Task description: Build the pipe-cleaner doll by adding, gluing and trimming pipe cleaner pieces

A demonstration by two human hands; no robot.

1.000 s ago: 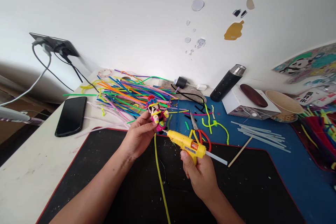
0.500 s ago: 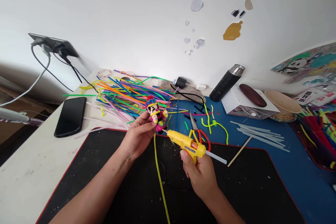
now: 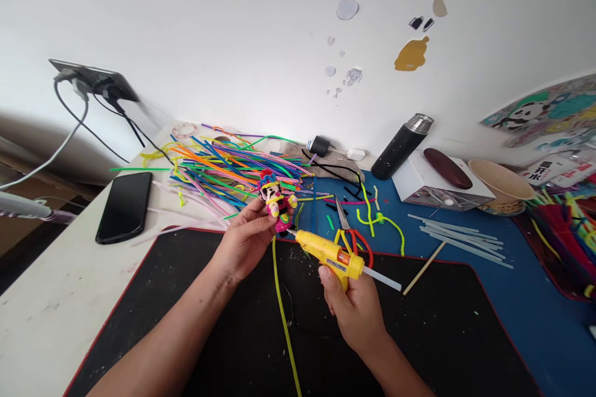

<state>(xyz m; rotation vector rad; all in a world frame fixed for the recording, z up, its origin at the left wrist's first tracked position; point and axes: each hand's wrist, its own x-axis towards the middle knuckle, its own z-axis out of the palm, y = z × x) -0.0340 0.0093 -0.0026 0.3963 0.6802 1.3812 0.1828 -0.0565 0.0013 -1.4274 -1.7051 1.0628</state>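
In my left hand (image 3: 246,236) I pinch a small pipe-cleaner doll (image 3: 278,201) with a blue and red headdress and a pink lower body. My right hand (image 3: 354,304) is wrapped round the handle of a yellow hot glue gun (image 3: 328,254), a translucent glue stick poking out of its back. The gun's nozzle points left at the doll's base; whether it touches cannot be made out. From below the doll a yellow-green pipe cleaner (image 3: 284,316) runs down across the black mat (image 3: 233,347). Just behind the gun lie red-handled scissors (image 3: 344,217).
Loose coloured pipe cleaners (image 3: 233,164) are heaped at the back left, near a black phone (image 3: 125,206). To the right lie glue sticks (image 3: 460,239) and a wooden stick (image 3: 423,268). A black flask (image 3: 403,146) leans beside a white box (image 3: 437,183) and a bowl (image 3: 500,183).
Almost nothing differs. The view has shifted very slightly, while both hands, the doll and the glue gun keep nearly the same places.
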